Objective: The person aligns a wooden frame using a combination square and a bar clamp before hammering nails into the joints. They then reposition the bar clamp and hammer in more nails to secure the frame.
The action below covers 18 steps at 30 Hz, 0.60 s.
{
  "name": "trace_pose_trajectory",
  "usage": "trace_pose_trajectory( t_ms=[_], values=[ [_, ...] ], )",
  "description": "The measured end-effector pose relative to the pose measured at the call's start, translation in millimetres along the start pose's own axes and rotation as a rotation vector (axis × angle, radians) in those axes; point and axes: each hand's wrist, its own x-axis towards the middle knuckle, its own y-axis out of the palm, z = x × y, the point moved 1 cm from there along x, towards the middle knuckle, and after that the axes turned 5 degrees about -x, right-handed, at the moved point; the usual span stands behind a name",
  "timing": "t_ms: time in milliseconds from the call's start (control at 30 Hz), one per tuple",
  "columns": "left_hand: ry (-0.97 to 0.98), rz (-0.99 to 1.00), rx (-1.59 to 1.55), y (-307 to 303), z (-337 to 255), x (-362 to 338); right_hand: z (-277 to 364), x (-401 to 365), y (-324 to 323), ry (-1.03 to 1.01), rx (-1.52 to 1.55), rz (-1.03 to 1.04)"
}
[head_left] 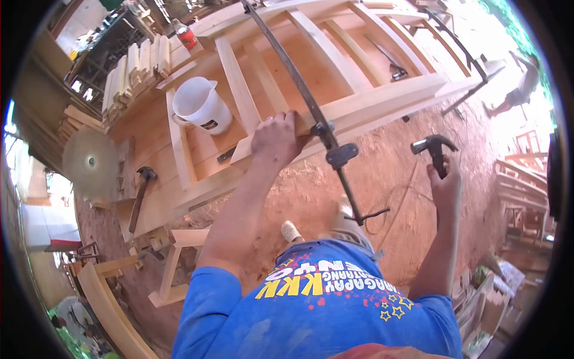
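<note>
Fisheye look-down: L hand (pixel 275 140) curls over a rail of the pale wood frame (pixel 382 96), just beside a long bar clamp (pixel 335 154) crossing it. R hand (pixel 445 188) grips a claw hammer (pixel 434 145) above the red dirt floor (pixel 388 179). White jug (pixel 200 105) sits w/in the frame; 2nd hammer (pixel 141 194) lies at left.

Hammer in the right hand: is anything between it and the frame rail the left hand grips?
Yes. The bar clamp crosses the frame rail right beside the left hand. Its handle hangs between that hand and the hammer held by the right hand. On the hammer's side of the clamp, nothing visible blocks the rail.
</note>
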Motion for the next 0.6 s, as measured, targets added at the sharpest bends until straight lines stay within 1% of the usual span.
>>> trace_pose_trajectory(
  t_ms=[67, 100, 167, 200, 233, 300, 367, 400, 433, 500, 533, 600],
  values=[
    [-0.034, -0.034, -0.035, -0.2, 0.8, 11.6, -1.5, 18.4, -0.7, -0.135, 0.003, -0.053],
    [-0.073, 0.057, 0.137, -22.3, 5.3, -22.9, -32.3, -18.2, 32.5, -0.021, 0.145, 0.074],
    [-0.074, -0.015, 0.089, -6.0, -8.9, -4.8, -52.6, 17.0, -0.6, 0.003, 0.077, 0.084],
    [-0.07, -0.057, 0.077, 4.0, -22.1, -1.6, -81.7, 33.9, -22.0, -0.001, 0.038, 0.079],
    [-0.066, -0.087, 0.104, 4.5, -25.0, -1.1, -113.4, 42.6, -24.2, 0.009, 0.031, 0.089],
    [-0.121, -0.077, 0.156, 6.6, -29.9, 1.7, -171.7, 74.1, -24.4, 0.051, 0.019, 0.097],
    [-0.113, -0.155, 0.17, 18.6, -19.2, 4.2, -228.8, 83.2, -27.2, 0.135, -0.016, 0.151],
    [-0.077, -0.203, 0.174, 23.0, -11.3, 2.7, -246.9, 84.2, -28.6, 0.168, 0.016, 0.146],
    [-0.048, -0.261, 0.168, 27.4, -7.7, 1.7, -263.4, 85.4, -30.2, 0.174, -0.022, 0.159],
    [-0.16, -0.187, 0.15, 24.6, -20.3, 4.6, -292.4, 92.9, -34.7, 0.165, -0.105, 0.197],
    [-0.218, -0.157, 0.146, 22.4, -24.2, 6.6, -296.0, 105.9, -37.7, 0.178, -0.083, 0.223],
    [-0.239, -0.182, 0.158, 25.1, -24.2, 7.0, -299.6, 126.2, -35.8, 0.223, -0.027, 0.285]
  ],
)
